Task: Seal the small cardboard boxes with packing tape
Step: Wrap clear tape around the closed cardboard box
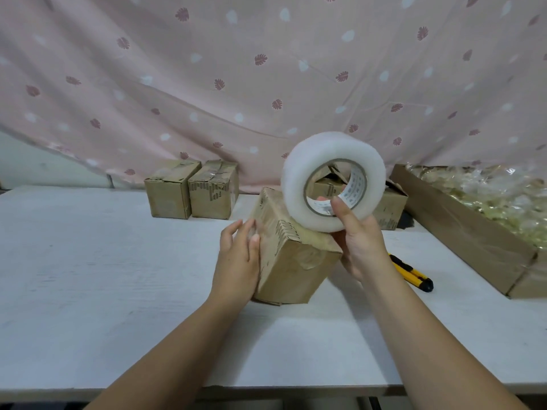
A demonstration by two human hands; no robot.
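Behind, two taped boxes (170,193) stand; tape roll (299,179) screens another box (389,210).

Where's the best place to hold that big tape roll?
Hold the tape roll by its lower wall: thumb inside the cardboard core, fingers outside, coming from below like the right hand. It is upright, its hole facing you.

From where I stand, the tape roll (299,179) blocks most of the open box (390,205) behind it. The right hand (361,247) hides one end of the yellow knife (414,275), and its own fingers are mostly lost behind the roll. The long carton (461,232) runs off the right edge, and the print on the nearest box (296,261) is too fine to read.
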